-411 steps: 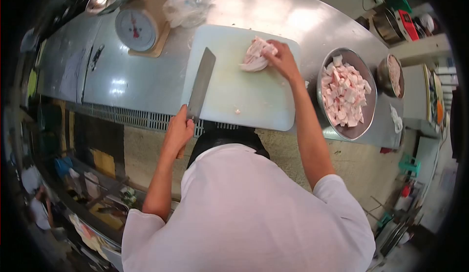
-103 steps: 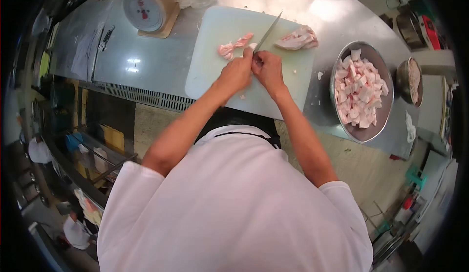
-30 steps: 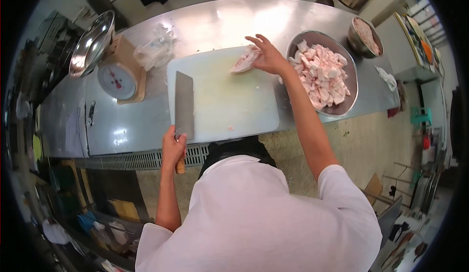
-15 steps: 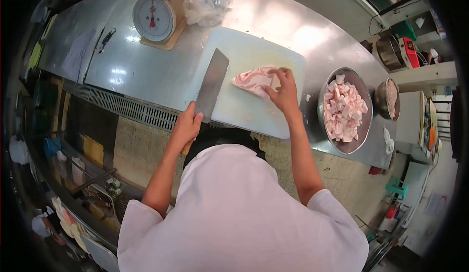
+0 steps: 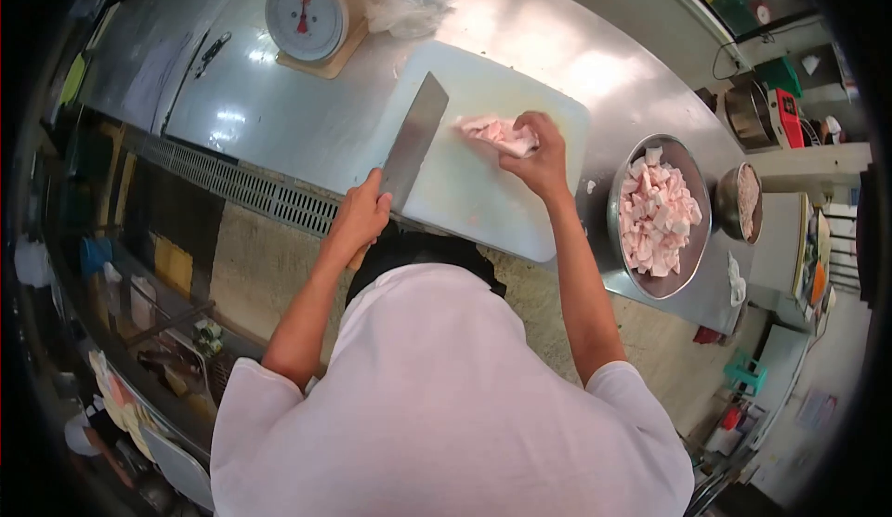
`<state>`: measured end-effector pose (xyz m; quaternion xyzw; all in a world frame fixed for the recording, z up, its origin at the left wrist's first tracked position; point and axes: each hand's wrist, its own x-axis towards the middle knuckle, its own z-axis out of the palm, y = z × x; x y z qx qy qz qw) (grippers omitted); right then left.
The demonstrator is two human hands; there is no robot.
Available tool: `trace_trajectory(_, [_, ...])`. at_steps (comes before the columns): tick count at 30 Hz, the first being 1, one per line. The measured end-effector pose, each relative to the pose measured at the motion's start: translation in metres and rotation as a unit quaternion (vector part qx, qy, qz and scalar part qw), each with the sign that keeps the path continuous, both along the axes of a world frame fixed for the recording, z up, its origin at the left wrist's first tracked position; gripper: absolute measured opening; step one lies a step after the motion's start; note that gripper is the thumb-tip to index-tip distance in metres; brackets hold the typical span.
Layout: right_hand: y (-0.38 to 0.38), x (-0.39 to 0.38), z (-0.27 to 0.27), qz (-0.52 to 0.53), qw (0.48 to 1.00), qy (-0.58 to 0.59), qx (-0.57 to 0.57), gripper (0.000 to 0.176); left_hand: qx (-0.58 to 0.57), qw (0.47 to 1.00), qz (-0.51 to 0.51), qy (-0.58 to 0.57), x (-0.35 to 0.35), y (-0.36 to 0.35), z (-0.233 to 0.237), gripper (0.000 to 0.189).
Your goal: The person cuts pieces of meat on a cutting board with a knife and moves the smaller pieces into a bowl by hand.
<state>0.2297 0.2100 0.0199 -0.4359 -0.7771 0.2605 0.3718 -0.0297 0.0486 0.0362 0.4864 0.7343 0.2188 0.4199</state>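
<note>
- Head view looks down over a person in a white top who stands at a steel counter (image 5: 279,117).
- Left hand (image 5: 358,222) is clenched round the handle of a cleaver (image 5: 415,141). The broad blade reaches over the left part of the white cutting board (image 5: 483,206) and points toward the far side.
- Right hand (image 5: 541,157) has its fingers curled over a raw pink meat slab (image 5: 491,130), gripping it. The slab is on the board's far middle, just right of the blade and apart from it.
- Right of the board stands a metal bowl (image 5: 610,203) full of cut meat pieces, with a smaller bowl (image 5: 725,203) further right.
- At the far left are a dial scale (image 5: 305,13) and a crumpled plastic bag (image 5: 409,1).
</note>
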Motion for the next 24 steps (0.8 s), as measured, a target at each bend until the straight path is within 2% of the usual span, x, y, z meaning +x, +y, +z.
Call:
trace_trajectory(1, [-0.007, -0.003, 0.017, 0.035, 0.995, -0.041, 0.087, 0.035, 0.009, 1.0, 0.0, -0.003, 0.001, -0.001, 0.001, 0.024])
trace_trajectory(2, [-0.011, -0.002, 0.016, 0.035, 0.995, -0.04, 0.086, 0.035, 0.023, 1.0, -0.005, -0.004, 0.0, 0.001, 0.002, 0.024])
trace_trajectory(4, [-0.019, 0.006, 0.014, 0.143, 0.986, -0.08, -0.016, 0.032, 0.012, 1.0, -0.01, -0.003, 0.001, 0.003, 0.007, 0.024])
trace_trajectory(6, [-0.021, 0.009, 0.012, 0.122, 0.989, -0.088, 0.006, 0.029, 0.0, 1.0, -0.007, -0.004, 0.0, 0.004, 0.005, 0.023])
trace_trajectory(8, [-0.019, 0.008, 0.01, -0.015, 0.998, 0.029, -0.06, 0.026, 0.081, 0.993, -0.045, 0.073, -0.003, -0.001, 0.0, 0.024])
trace_trajectory(12, [0.004, -0.002, 0.003, -0.058, 0.992, 0.073, -0.087, 0.018, 0.132, 0.983, -0.07, 0.107, 0.023, 0.01, 0.05, 0.023])
trace_trajectory(14, [0.011, -0.008, -0.001, -0.079, 0.995, -0.054, 0.042, 0.01, 0.088, 0.983, -0.117, 0.108, 0.039, 0.026, 0.07, 0.022])
trace_trajectory(15, [0.014, -0.011, -0.001, -0.079, 0.995, -0.053, 0.039, 0.01, 0.085, 0.983, -0.118, 0.108, 0.043, 0.031, 0.066, 0.022])
trace_trajectory(17, [0.018, -0.016, -0.002, -0.087, 0.987, -0.128, 0.044, 0.012, 0.149, 0.965, -0.175, 0.128, 0.048, 0.039, 0.052, 0.023])
trace_trajectory(20, [0.019, -0.015, 0.003, -0.064, 0.985, -0.157, 0.015, 0.015, 0.175, 0.95, -0.211, 0.15, 0.056, 0.04, 0.06, 0.022])
trace_trajectory(24, [0.018, -0.013, 0.001, -0.062, 0.989, -0.131, -0.01, 0.016, 0.155, 0.945, -0.229, 0.176, 0.065, 0.062, 0.073, 0.023])
